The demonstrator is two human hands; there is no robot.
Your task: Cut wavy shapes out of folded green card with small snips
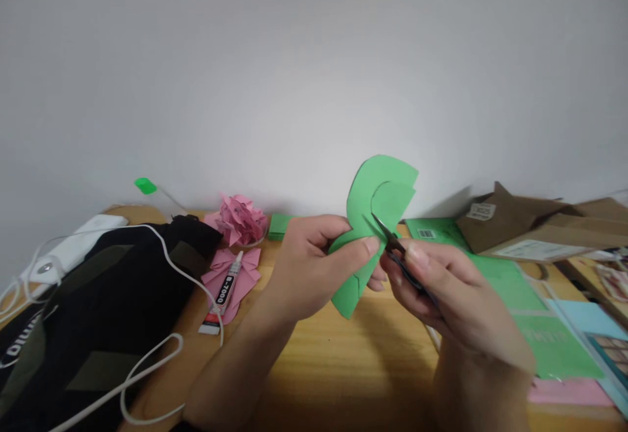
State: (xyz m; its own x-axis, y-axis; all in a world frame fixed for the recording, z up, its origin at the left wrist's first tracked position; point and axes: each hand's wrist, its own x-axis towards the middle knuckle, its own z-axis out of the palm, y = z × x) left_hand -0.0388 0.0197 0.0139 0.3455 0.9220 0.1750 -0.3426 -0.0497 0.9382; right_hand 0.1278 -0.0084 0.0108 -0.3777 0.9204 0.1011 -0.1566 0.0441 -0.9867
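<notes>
Above the wooden table, my left hand [314,262] pinches a piece of green paper [366,196] between thumb and fingers. The paper has a rounded outer edge, a notch on its right side and a curved line or slit inside. My right hand [451,294] is closed around a small pair of dark scissors [385,228]. Their blades point up and left and lie against the paper, just right of my left thumb. Part of the scissors' handles is hidden by my right fingers.
Left of my hands are a pink paper flower [240,218], a B-7000 glue tube [223,294] on pink paper, a black bag [132,314] and a white cable [191,271]. To the right lie a cardboard box [530,222] and green sheets [564,347]. A wall rises behind.
</notes>
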